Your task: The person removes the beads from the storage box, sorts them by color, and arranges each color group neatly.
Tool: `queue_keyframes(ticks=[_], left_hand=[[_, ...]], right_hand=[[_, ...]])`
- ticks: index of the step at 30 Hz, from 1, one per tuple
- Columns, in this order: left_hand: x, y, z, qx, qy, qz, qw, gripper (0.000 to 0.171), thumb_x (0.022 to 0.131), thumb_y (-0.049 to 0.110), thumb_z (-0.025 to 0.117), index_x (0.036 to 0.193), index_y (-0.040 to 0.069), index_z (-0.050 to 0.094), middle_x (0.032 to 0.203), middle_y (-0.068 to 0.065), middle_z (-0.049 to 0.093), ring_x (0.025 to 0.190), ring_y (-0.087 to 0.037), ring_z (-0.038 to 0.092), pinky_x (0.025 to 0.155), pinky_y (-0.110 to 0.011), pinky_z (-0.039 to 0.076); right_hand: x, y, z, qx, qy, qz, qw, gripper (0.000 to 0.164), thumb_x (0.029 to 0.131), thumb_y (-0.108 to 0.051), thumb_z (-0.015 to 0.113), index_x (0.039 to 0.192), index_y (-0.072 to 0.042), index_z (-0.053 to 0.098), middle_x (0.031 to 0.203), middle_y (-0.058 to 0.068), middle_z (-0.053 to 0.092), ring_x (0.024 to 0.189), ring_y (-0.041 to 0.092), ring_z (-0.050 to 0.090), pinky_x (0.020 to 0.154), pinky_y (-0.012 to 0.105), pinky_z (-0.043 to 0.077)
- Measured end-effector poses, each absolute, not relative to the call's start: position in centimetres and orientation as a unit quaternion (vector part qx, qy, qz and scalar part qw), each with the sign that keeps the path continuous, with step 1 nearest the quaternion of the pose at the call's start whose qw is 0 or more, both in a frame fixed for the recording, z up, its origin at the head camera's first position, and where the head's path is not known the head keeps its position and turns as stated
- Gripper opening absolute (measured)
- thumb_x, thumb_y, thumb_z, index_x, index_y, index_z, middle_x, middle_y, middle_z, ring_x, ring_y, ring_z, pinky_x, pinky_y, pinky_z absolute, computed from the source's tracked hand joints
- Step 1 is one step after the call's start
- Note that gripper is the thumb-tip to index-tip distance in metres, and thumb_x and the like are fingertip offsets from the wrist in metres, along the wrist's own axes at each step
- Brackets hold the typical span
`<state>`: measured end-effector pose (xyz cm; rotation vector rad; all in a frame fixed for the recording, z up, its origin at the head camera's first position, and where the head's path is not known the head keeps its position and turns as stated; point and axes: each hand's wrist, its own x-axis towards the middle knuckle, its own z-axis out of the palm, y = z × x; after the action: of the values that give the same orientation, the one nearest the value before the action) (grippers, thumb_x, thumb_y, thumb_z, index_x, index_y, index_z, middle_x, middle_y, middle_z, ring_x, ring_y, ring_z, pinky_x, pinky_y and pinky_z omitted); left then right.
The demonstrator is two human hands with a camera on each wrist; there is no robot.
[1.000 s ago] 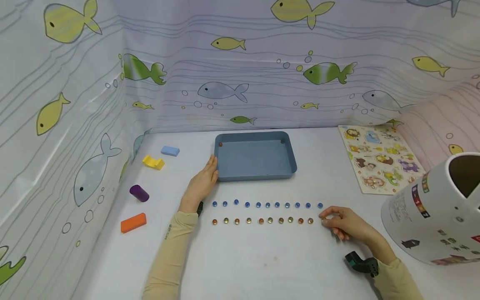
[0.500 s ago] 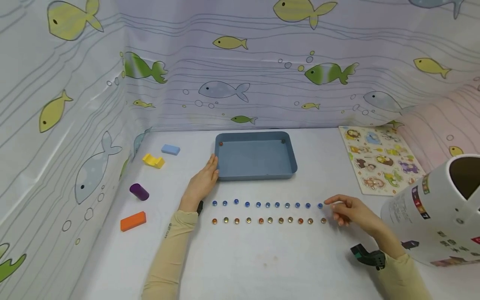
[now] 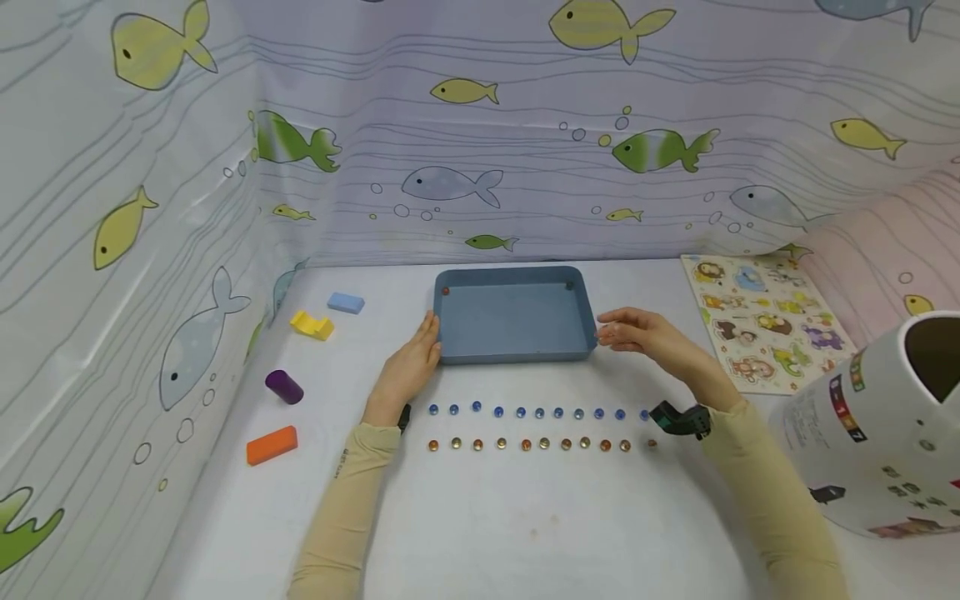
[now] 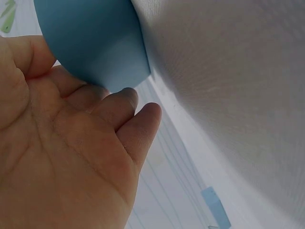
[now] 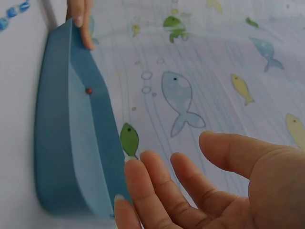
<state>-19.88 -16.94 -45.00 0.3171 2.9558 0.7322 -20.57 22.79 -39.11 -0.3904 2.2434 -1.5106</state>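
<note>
A shallow blue-grey tray (image 3: 517, 357) stands at the back middle, a reddish marble (image 3: 446, 291) in its far left corner and a dark marble (image 3: 569, 285) in its far right one. My left hand (image 3: 408, 367) rests its fairly straight fingers against the tray's left side; the left wrist view has them at the tray wall (image 4: 95, 43). At the opposite side, my right hand (image 3: 656, 342) has its fingertips right by the tray's right edge, holding nothing. In the right wrist view its fingers (image 5: 145, 188) are slightly bent and spread from the thumb.
In front of the tray lie a row of blue marbles (image 3: 540, 413) and a row of orange and greenish ones (image 3: 527, 445). Orange (image 3: 272, 445), purple (image 3: 284, 387), yellow (image 3: 311, 325) and light blue blocks (image 3: 346, 302) lie left. A sticker-covered board (image 3: 772, 325) and white bucket (image 3: 847, 450) stand right.
My right hand has let go of a marble at the right end of the front row, then moved up and left to the tray's right side. The left hand stays at the tray.
</note>
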Motion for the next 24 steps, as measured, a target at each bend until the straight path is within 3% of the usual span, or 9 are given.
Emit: queue_keyframes(ticks=[3,6,12,18,24], left_hand=[[-19.9,-17.0,-45.0,0.104,0.965,0.238,0.039,0.055,0.106,0.025,0.035,0.154,0.004,0.02,0.163,-0.009,0.012,0.148,-0.028,0.024,0.119,-0.047,0.028],[-19.9,-17.1,-45.0,0.105,0.964,0.241,0.036,0.055,0.106,0.025,0.035,0.154,0.004,0.02,0.163,-0.01,0.013,0.148,-0.028,0.023,0.119,-0.047,0.028],[-19.8,-17.0,-44.9,0.103,0.963,0.245,0.041,0.055,0.105,0.025,0.035,0.154,0.005,0.019,0.163,-0.009,0.011,0.148,-0.028,0.023,0.119,-0.048,0.028],[-19.6,-16.9,-44.9,0.103,0.965,0.239,0.042,0.055,0.106,0.026,0.035,0.154,0.006,0.019,0.164,-0.008,0.012,0.148,-0.026,0.023,0.118,-0.047,0.029],[-19.7,-16.8,-44.9,0.102,0.964,0.243,0.038,0.055,0.105,0.024,0.036,0.154,0.004,0.02,0.163,-0.01,0.014,0.148,-0.027,0.024,0.118,-0.047,0.029]], right_hand=[[-22.8,20.8,-39.2,-0.142,0.795,-0.548,0.219,0.049,0.105,-0.027,0.042,0.143,0.004,0.038,0.139,0.028,0.05,0.126,0.033,0.055,0.113,0.043,0.04],[-25.1,18.9,-39.7,-0.131,0.772,-0.576,0.235,0.052,0.105,-0.026,0.041,0.147,0.003,0.032,0.145,0.029,0.044,0.134,0.04,0.045,0.117,0.049,0.033],[-28.7,15.9,-41.6,-0.043,0.698,-0.67,0.247,0.061,0.106,-0.023,0.037,0.154,0.002,0.008,0.153,0.026,0.032,0.14,0.038,0.038,0.116,0.043,0.036],[-30.5,13.8,-43.0,0.077,0.668,-0.705,0.226,0.059,0.104,-0.021,0.038,0.153,0.003,0.013,0.154,0.021,0.028,0.132,0.026,0.043,0.114,0.036,0.039],[-31.8,12.4,-43.1,0.139,0.666,-0.704,0.202,0.06,0.103,-0.022,0.039,0.153,-0.001,0.014,0.151,0.02,0.026,0.123,0.024,0.048,0.11,0.032,0.043]])
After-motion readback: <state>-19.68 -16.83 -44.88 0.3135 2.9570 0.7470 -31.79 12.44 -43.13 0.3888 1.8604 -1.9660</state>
